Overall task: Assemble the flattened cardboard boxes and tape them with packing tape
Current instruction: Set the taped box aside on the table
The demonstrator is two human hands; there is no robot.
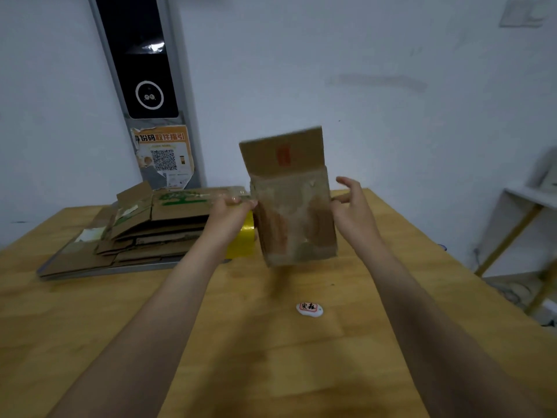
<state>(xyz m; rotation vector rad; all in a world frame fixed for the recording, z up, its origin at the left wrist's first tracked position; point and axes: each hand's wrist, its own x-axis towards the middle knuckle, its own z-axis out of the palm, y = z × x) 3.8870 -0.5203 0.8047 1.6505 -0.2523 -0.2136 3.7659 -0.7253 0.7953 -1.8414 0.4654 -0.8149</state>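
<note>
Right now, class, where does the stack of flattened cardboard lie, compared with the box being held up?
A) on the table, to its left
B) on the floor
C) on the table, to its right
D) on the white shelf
A: the stack of flattened cardboard lies on the wooden table, left of the held box.

Orange poster (163,154): "取件指引", QR code (163,160) below.

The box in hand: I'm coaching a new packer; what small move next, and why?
Probably fold the raised top flap down with the right hand: the left hand pinches the box upright above the table, that flap stands open, and the yellow tape roll waits beside it.
</note>
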